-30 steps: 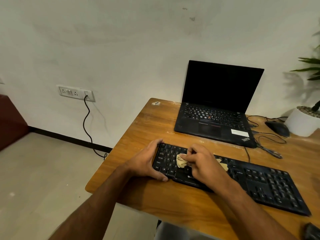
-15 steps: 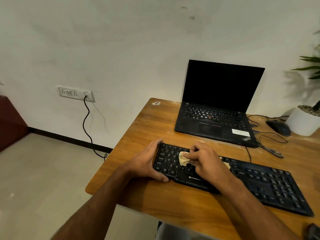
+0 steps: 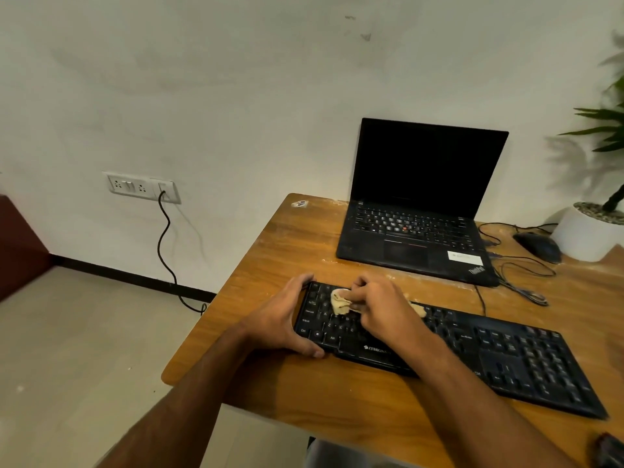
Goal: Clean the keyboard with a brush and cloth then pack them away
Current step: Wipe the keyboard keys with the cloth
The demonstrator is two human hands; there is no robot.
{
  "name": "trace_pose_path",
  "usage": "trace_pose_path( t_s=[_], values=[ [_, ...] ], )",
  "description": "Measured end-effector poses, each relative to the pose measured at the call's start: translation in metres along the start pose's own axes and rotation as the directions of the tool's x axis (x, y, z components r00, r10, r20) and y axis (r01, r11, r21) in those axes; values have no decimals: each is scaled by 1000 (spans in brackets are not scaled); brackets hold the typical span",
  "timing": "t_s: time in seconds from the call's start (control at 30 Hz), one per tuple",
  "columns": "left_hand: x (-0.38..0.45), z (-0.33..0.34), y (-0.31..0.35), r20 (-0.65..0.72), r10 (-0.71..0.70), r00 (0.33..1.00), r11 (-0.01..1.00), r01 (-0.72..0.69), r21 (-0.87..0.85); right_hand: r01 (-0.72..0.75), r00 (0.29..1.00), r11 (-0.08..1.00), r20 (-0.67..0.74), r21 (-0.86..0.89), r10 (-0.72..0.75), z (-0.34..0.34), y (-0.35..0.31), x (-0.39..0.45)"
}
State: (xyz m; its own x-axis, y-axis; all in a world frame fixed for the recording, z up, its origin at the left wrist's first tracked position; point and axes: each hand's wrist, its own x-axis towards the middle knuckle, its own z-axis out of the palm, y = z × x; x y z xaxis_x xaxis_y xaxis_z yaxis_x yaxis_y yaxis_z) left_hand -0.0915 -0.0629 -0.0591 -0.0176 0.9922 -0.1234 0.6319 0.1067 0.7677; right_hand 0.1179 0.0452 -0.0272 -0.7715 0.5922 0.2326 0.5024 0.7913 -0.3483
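— Where is the keyboard (image 3: pixel 472 352)?
— Lower centre, on the wooden desk (image 3: pixel 270 258); the left hand (image 3: pixel 280 319) grips its left end.
— And the right hand (image 3: pixel 381 309)?
— Fingers curled, pinching a beige cloth (image 3: pixel 341 301) against the keys.

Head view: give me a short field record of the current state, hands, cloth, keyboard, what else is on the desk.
left hand: grips the left end of the keyboard, thumb on the front edge
right hand: holds the beige cloth, pressing it on the upper-left keys
keyboard: black, flat on the wooden desk, near the front edge
laptop: open, screen dark, behind the keyboard
mouse: right of the laptop
plant pot: white, at the far right
brush: not identifiable
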Motion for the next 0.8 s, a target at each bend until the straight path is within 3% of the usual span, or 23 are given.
trace_pose_path(
  t_s=[0.1,0.4,0.53,0.63,0.8],
  values=[
    [1,1,0,-11,-7,1000,1000,7,-2,-102,995,992,-14,80,103,-9,20,-14],
    [-2,2,-1,-23,4,1000,1000,-4,10,11,998,1000,-66,0,-11,17,-27,22],
    [-2,0,-2,-12,-3,1000,1000,3,-5,-10,1000,1000,-14,20,11,6,-14,13],
    [-1,1,0,-4,3,1000,1000,-3,-14,-112,994,990,12,80,112,-7,14,-6],
    [2,2,-1,-13,11,1000,1000,-11,-5,-106,992,994,-68,35,108,-7,17,-11]
  ],
)
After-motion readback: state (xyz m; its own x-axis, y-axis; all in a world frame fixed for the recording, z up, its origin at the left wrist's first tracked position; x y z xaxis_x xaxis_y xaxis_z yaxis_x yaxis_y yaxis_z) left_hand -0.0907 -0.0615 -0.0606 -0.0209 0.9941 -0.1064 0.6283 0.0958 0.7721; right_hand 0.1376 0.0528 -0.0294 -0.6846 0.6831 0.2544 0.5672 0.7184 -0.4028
